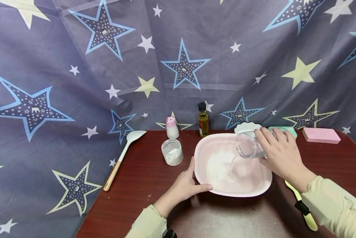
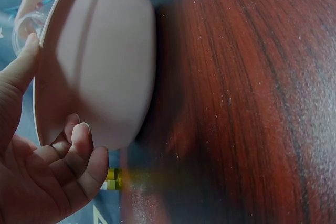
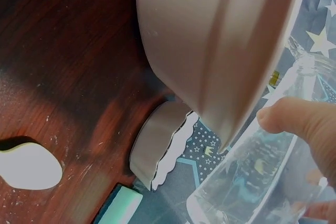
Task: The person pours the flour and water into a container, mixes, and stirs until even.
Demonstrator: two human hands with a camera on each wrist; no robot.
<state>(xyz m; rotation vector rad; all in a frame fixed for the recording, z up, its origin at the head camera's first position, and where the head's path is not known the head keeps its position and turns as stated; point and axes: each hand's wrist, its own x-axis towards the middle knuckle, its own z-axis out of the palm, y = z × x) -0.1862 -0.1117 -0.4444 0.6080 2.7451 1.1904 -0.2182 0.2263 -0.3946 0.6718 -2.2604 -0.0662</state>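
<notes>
Now the right hand [image 1: 280, 152] curls its fingers round a clear container [image 1: 250, 145], tilted over the right half of a pink basin [image 1: 218, 142], liquid [image 1: 233, 161] streaming in; the left hand [image 1: 185, 185] pinches the basin's near-left edge, thumb on rim, fingers bent outside; a jar [image 1: 173, 157] stands farther left.

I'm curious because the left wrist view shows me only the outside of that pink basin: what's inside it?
Observer: White stuff covers part of the bottom of the pink basin; I can't tell whether it's powder.
Visitor: And the clear thing behind the rim, what's it doing?
Observer: In the head view, a thin stream of clear liquid falls into the basin from the clear container in the right hand.
Visitor: Does anything stand on the table left of the basin?
Observer: Yes, a clear jar with something white in it.
</notes>
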